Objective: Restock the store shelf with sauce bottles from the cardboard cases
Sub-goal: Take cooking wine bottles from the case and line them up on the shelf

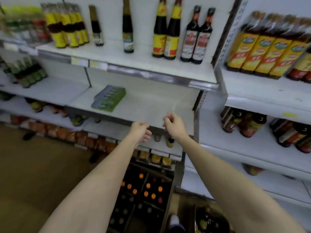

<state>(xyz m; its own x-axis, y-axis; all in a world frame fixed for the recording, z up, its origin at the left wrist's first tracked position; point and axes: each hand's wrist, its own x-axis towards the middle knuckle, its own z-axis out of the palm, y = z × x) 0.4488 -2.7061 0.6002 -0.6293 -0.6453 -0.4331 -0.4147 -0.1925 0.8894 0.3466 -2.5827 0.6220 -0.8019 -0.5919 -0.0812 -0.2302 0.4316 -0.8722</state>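
Note:
Both my arms reach toward the front edge of a mostly bare white shelf [148,105]. My left hand [141,132] hangs at the shelf's front lip, fingers loosely curled and pointing down, holding nothing. My right hand [172,125] is just right of it, fingers bent and apart, with nothing visible in it. Below my arms stands a divided cardboard case [143,195] of dark sauce bottles with orange caps. On the shelf above stand single tall sauce bottles [166,29] and a red-labelled pair [197,37].
A green flat pack [109,98] lies on the bare shelf at the left. Yellow-labelled bottles [262,46] fill the right-hand bay, dark jars [242,121] sit below them. Another container with bottles [207,219] stands on the floor at lower right, beside my shoe [175,222].

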